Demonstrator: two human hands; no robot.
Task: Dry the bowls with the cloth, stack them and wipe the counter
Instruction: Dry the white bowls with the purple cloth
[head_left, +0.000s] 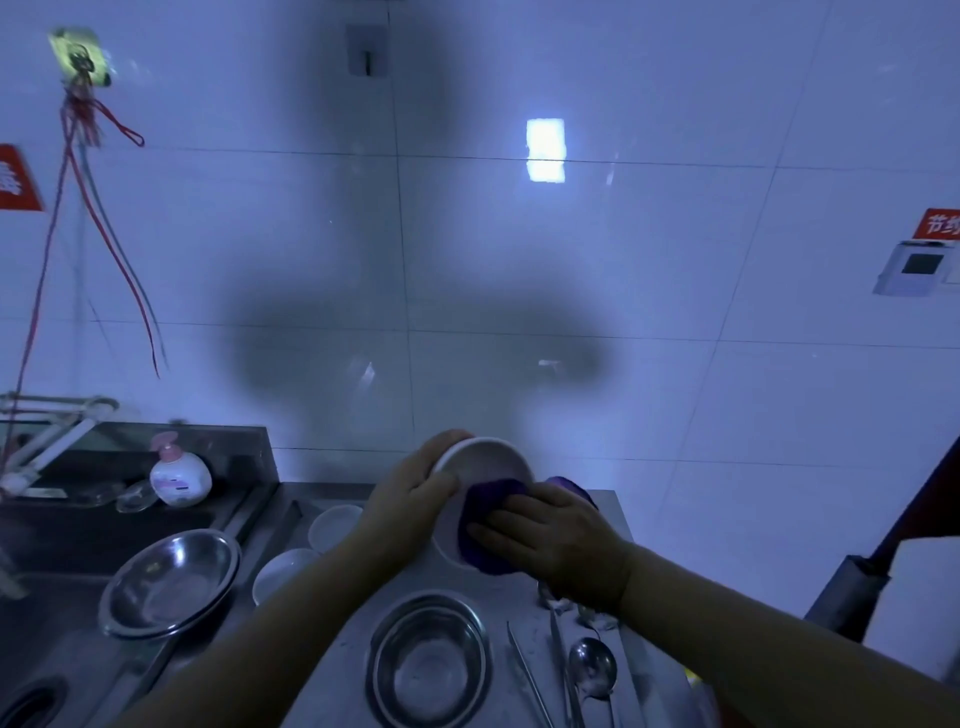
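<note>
Progress stands early, by my judgement: one white bowl (480, 467) is under drying, nothing is stacked, and the counter (332, 644) is unwiped. Large steel basin (171, 582) at the sink edge appears empty; steel bowl (431, 665) on the counter holds nothing visible. Two small white bowls (332, 525) sit left, contents indiscernible. Left hand (410, 499) grips the raised bowl's rim above the counter; right hand (561, 540) presses the purple cloth (488, 506) inside it.
</note>
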